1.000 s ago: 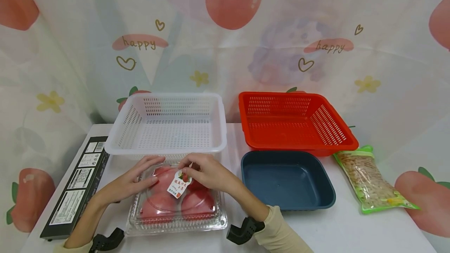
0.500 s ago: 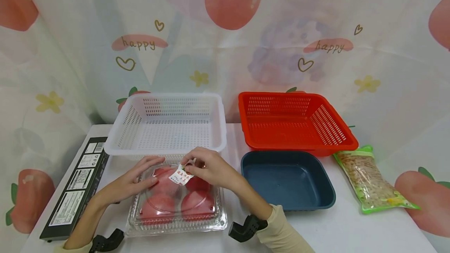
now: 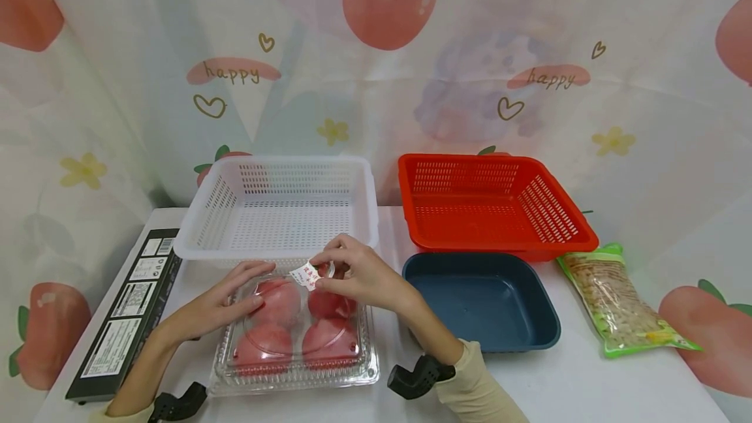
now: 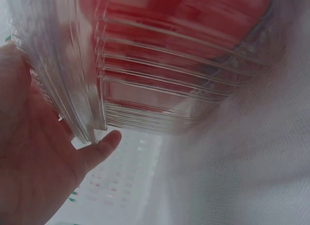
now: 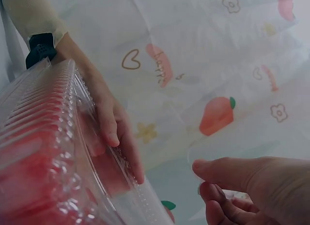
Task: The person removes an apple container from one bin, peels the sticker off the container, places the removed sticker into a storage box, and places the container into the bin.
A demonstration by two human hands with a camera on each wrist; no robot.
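Note:
A clear plastic clamshell box (image 3: 294, 377) holds several round red fruits (image 3: 264, 344) in the head view. My left hand (image 3: 220, 302) rests over its left rear part, fingers and thumb extended across the lid. In the left wrist view, one fingertip (image 4: 112, 139) shows below the box's ribbed rim. Above the lid's back right, my right hand (image 3: 367, 279) pinches a white sticker label (image 3: 305, 275) with printed characters between thumb and forefinger. The label is tilted up off the lid. In the right wrist view the pinching fingers (image 5: 223, 172) mostly hide the label.
Behind the box stands a white basket (image 3: 276, 254), with a red basket (image 3: 499, 237) to its right. A dark blue basin (image 3: 482, 318) sits before the red one. A green-edged bag (image 3: 623, 305) lies far right, a long black box (image 3: 129, 312) far left.
The label lay against the lid a second ago; now it is lifted. My right hand has moved up and slightly right with it. My left hand has stayed in place.

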